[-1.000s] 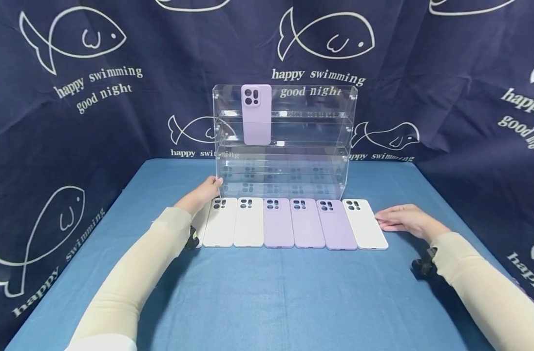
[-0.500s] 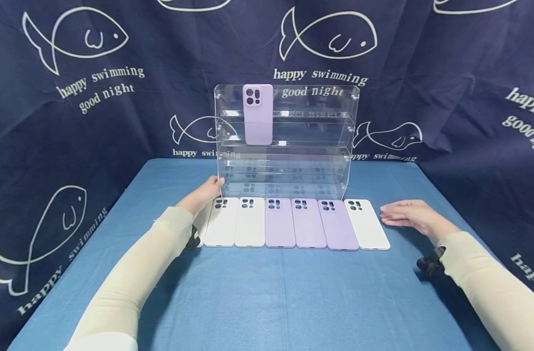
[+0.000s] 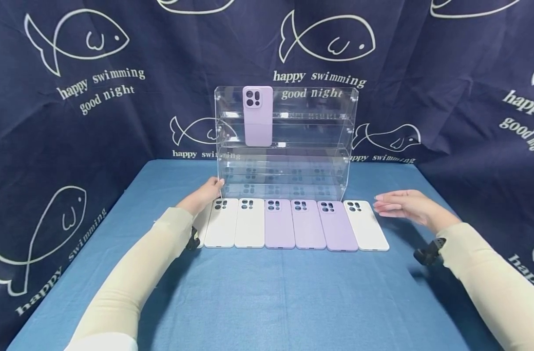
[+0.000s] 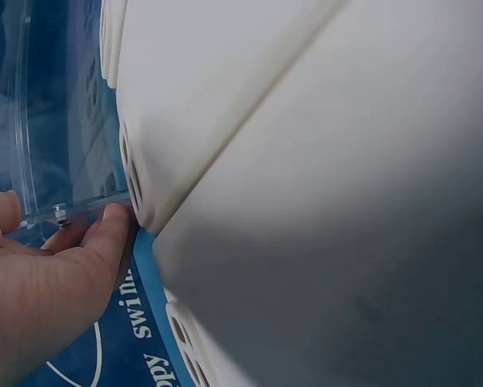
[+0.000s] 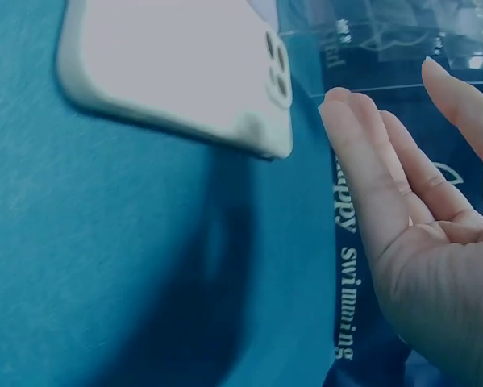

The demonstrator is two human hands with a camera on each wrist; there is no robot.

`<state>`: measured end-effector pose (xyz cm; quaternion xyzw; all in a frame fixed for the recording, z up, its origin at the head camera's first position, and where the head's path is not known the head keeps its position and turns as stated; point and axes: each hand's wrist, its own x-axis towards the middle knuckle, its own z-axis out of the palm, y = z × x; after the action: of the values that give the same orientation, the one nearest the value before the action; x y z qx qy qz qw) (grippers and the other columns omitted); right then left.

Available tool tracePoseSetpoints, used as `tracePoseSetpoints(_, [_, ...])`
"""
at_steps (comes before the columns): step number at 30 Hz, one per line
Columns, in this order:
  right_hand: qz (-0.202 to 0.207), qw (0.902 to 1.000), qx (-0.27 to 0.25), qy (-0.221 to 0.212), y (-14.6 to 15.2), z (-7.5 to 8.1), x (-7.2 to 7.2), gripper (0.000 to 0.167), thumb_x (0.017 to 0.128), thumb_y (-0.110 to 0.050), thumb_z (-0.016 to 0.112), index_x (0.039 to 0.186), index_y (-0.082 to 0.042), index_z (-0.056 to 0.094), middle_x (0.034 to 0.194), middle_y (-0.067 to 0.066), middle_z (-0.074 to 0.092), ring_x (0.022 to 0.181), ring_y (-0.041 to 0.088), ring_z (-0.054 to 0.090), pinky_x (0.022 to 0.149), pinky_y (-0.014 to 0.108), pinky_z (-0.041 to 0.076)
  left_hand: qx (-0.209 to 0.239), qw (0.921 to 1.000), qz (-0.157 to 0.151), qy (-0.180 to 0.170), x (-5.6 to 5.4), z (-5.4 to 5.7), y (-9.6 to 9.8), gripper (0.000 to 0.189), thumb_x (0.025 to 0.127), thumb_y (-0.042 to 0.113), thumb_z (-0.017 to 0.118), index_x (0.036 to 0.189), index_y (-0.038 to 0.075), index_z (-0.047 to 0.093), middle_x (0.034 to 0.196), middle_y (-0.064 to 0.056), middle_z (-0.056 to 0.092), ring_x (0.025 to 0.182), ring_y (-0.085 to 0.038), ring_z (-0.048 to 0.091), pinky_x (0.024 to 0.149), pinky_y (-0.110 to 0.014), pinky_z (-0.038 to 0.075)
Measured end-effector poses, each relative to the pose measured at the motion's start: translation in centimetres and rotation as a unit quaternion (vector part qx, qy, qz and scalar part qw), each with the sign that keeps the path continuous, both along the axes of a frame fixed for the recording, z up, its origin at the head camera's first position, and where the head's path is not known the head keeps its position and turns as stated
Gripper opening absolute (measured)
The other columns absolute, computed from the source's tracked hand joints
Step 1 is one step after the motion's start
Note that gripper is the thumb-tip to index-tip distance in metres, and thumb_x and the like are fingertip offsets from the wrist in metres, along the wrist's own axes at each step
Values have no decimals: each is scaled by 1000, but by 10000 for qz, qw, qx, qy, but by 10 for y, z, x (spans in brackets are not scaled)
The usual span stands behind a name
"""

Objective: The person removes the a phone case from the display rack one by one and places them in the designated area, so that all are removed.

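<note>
My left hand (image 3: 203, 194) grips the lower left side of a clear acrylic display rack (image 3: 302, 134); in the left wrist view its fingers and thumb sit on either side of the panel's edge. My right hand (image 3: 405, 207) hovers beside the top of the rightmost white phone case (image 3: 367, 226), fingers extended and holding nothing. In the right wrist view, that case (image 5: 168, 64) lies apart from the fingers. One purple phone case (image 3: 258, 122) leans upright on the rack's upper tier, left of centre.
A row of phone cases lies before the rack: white ones (image 3: 249, 226) on the left, partly hidden by the left wrist, then purple ones (image 3: 280, 226), then the white one. Blue cloth (image 3: 276, 297) covers the table. A navy fish-print curtain (image 3: 183, 58) hangs behind and at both sides.
My right hand has drawn back from the rightmost white case's edge, then risen and shifted slightly left towards the rack, its fingers spreading. My left hand keeps its place on the rack.
</note>
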<state>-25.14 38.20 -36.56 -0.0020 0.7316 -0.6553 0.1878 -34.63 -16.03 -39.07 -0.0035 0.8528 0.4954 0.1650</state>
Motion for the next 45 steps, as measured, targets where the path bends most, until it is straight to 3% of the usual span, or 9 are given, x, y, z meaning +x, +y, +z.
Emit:
tracePoseSetpoints(5, [-349,9981,-446,256,-12,12,-2,19,99,-7,56,94,-13,74,92,6,76,88,16,73,83,30,63,-2,9999,-108,-14,2,2,-1,51,108,32,25,146,-3,21,151,-27,29,140,-38,33,123,-47,26])
tracePoseSetpoints(11, [-991,9861,-1156,664,-27,26,-4,19,95,-3,61,88,-11,76,85,7,75,82,16,74,79,30,63,-7,9999,-127,21,2,3,-2,51,108,33,24,145,-3,21,152,-27,26,142,-39,32,124,-47,24])
tracePoseSetpoints(16, [-1267,9817,-1233,707,-33,35,-4,15,92,-5,65,85,-11,77,82,6,75,79,15,74,76,29,64,47,9998,-198,-35,1,2,-2,52,108,33,24,145,-2,20,152,-26,25,142,-38,31,124,-47,24])
tracePoseSetpoints(21, [-1134,9840,-1154,740,-40,38,-5,17,93,-4,64,84,-11,77,82,6,75,80,16,74,77,30,64,58,9996,-224,-161,1,3,-1,53,108,36,23,147,0,18,154,-24,24,143,-37,30,124,-48,23])
tracePoseSetpoints(31, [-895,9835,-1188,1031,-57,43,-13,17,95,-5,61,90,-9,76,84,8,76,82,17,74,80,30,63,4,10000,-47,81,2,-1,-1,51,108,34,24,143,-3,24,151,-27,29,139,-39,36,123,-47,24])
tracePoseSetpoints(40, [-1045,9830,-923,1191,-76,48,-21,8,93,-14,67,92,-11,74,91,4,76,86,14,73,87,27,61,-16,10000,-13,60,3,0,-1,52,108,34,24,146,-1,22,150,-27,30,139,-39,36,123,-48,24])
tracePoseSetpoints(45, [-1045,9805,-1072,1270,-81,51,-24,9,93,-13,67,91,-10,75,89,5,76,85,16,74,86,28,61,-23,10000,-25,-65,3,2,0,53,108,36,24,147,1,21,151,-25,31,140,-38,35,124,-50,22])
